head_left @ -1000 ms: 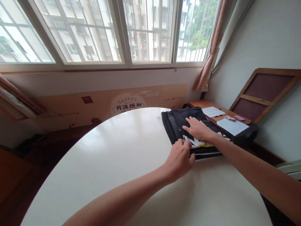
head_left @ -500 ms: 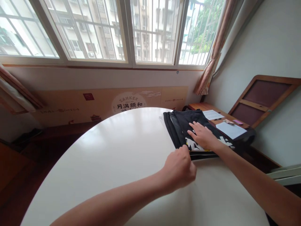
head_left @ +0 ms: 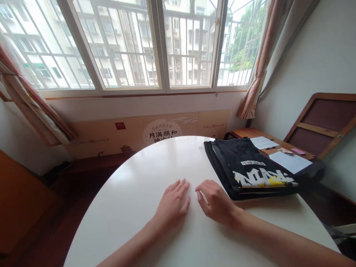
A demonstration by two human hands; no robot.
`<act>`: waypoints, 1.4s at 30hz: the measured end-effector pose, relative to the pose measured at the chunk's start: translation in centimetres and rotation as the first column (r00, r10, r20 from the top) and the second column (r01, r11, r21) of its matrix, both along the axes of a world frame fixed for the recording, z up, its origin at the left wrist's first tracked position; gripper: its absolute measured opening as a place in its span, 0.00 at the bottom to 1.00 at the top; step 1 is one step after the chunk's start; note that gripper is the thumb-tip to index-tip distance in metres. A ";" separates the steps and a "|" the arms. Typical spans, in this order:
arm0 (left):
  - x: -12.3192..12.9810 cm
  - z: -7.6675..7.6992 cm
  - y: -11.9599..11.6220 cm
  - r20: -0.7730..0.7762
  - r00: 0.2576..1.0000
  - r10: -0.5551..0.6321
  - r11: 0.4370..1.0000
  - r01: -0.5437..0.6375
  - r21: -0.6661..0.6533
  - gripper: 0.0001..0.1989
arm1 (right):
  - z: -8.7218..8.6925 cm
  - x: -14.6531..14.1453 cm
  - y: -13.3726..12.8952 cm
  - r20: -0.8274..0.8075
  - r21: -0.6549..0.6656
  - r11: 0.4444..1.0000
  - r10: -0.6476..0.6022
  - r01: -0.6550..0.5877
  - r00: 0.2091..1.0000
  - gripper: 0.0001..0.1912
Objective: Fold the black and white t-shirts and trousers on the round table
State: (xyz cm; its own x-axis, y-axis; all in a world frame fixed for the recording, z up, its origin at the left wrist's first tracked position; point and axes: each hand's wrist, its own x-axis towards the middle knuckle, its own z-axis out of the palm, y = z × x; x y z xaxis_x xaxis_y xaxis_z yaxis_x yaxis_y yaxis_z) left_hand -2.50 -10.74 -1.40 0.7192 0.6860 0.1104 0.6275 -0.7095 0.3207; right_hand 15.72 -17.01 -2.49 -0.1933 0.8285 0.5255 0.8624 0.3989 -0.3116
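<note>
My left hand (head_left: 174, 200) rests palm down on the white round table (head_left: 125, 207), its fingers stretched forward and nothing in it. Close by on its right, my right hand (head_left: 215, 202) touches the tabletop with loosely bent fingers. A gap shows between its thumb and forefinger, and it holds nothing. Beyond my right hand lies a neat stack of folded black T-shirts (head_left: 239, 152). The top one carries white lettering and a yellow print along its near edge. Both hands are apart from the stack. A bit of clear plastic (head_left: 202, 149) pokes out at its left side.
Behind the stack stands a wooden desk (head_left: 241, 132) with white paper sheets (head_left: 290, 162), a pen and a pink item (head_left: 299, 151). A wooden-framed panel (head_left: 314, 118) leans at the right. Below the barred window, a printed beige board (head_left: 97, 129) lines the wall.
Both hands have left the T-shirt stack and moved left onto the bare tabletop. The left hand has opened from its grip at the stack's corner. The view has shifted slightly.
</note>
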 end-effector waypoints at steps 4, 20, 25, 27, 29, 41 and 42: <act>-0.8 0.5 1.0 0.022 0.999 -0.024 0.999 0.023 0.035 0.15 | -1.2 0.4 0.8 0.060 -0.042 0.997 -0.070 0.072 0.996 0.13; -0.8 1.5 -0.4 -0.039 0.981 -0.189 0.979 0.186 -0.085 0.08 | -1.9 1.1 0.3 0.171 -0.151 0.988 0.069 -0.043 0.983 0.12; -0.8 1.5 -0.4 -0.041 0.976 -0.215 0.976 0.213 -0.054 0.09 | -1.9 0.7 0.3 0.194 -0.155 0.988 0.025 0.006 0.981 0.12; -0.9 1.4 -0.4 -0.044 0.973 -0.227 0.973 0.225 -0.047 0.09 | -1.9 0.6 0.3 0.206 -0.147 0.989 0.011 0.019 0.979 0.12; -0.9 1.3 -0.4 -0.046 0.971 -0.234 0.972 0.232 -0.041 0.09 | -1.9 0.5 0.3 0.217 -0.136 0.991 0.012 0.018 0.976 0.12; -1.3 0.6 -0.6 -0.019 0.974 -0.226 0.974 0.225 -0.007 0.06 | -3.0 0.8 0.1 0.242 -0.163 0.987 0.036 0.004 0.970 0.13; -1.3 0.6 -0.6 -0.019 0.974 -0.227 0.974 0.227 -0.009 0.05 | -3.1 0.8 0.1 0.241 -0.170 0.985 0.037 0.005 0.970 0.13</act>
State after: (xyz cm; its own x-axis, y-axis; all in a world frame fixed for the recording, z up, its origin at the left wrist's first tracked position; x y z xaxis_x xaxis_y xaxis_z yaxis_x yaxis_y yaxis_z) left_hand -3.84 -11.32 -0.80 0.8584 0.5050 0.0903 0.4564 -0.8322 0.3148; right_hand 16.49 -16.90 -5.62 -0.3115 0.8968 0.3141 0.9145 0.3728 -0.1574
